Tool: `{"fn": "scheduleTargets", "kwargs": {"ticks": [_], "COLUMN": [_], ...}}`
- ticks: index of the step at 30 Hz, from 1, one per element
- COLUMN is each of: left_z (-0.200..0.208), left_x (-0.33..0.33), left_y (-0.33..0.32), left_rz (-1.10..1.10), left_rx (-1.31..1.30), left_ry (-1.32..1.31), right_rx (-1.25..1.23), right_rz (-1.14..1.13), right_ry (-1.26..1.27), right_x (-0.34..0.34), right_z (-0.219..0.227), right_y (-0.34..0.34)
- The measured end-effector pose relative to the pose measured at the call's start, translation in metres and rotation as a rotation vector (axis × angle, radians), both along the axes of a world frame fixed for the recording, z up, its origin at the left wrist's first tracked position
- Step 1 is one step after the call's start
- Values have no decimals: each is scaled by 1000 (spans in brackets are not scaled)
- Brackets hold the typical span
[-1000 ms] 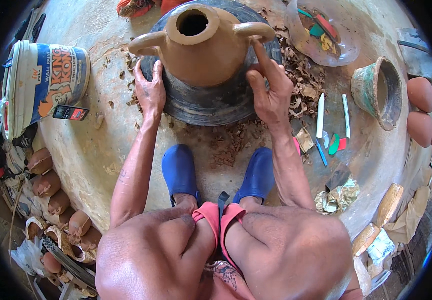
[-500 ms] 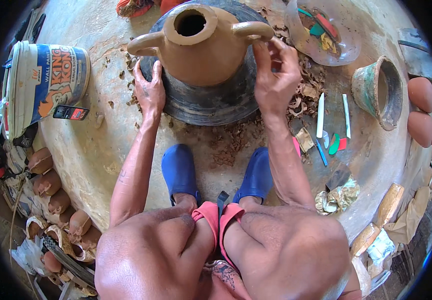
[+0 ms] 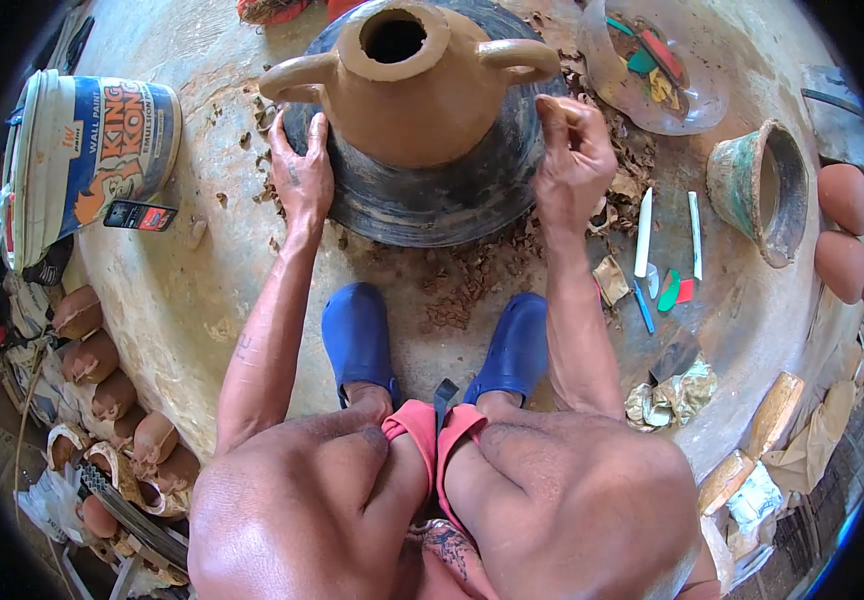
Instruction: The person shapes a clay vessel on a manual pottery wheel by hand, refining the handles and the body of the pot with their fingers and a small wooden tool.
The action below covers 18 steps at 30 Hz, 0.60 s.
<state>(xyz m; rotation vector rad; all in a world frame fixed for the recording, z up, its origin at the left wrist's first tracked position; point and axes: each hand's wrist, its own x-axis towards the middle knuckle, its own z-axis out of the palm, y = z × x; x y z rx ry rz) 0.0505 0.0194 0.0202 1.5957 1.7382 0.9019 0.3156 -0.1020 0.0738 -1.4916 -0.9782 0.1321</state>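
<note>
A brown clay pot [image 3: 407, 110] with two looped handles and a round open mouth stands upright on a dark potter's wheel [image 3: 432, 220]. My left hand [image 3: 302, 170] is at the wheel's left edge, its thumb and fingers apart and holding nothing. On the other side, my right hand [image 3: 577, 150] hovers by the wheel's right rim, below the right handle [image 3: 520, 58] and apart from it. Its fingers are curled into a pinch. Whatever may be between those fingertips is too small or hidden to make out.
Clay shavings [image 3: 457, 290] lie around the wheel. To the right are white tools [image 3: 644, 235], a clear basin [image 3: 687, 110], a stained pot [image 3: 752, 190] and round clay pieces [image 3: 842, 190]. A paint bucket [image 3: 132, 130] with a phone [image 3: 139, 215] is left, above several clay pieces [image 3: 92, 358].
My right hand has come away from beneath the right handle, moving right and slightly down. The left hand stays at the wheel's edge. The pot appears shifted slightly right and turned a little.
</note>
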Motion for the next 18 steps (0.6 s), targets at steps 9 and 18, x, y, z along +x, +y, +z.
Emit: {"fn": "scheduleTargets", "kwargs": {"ticks": [9, 18], "left_z": [1, -1], "left_x": [3, -3], "left_y": [0, 0], "left_rz": [2, 13], "left_rx": [-19, -31], "left_ry": [-26, 13], "right_rx": [-200, -297], "right_rz": [197, 237], "right_ry": [-71, -169], "right_x": [-34, -66], "right_z": [48, 90], "right_y": [-12, -14]}}
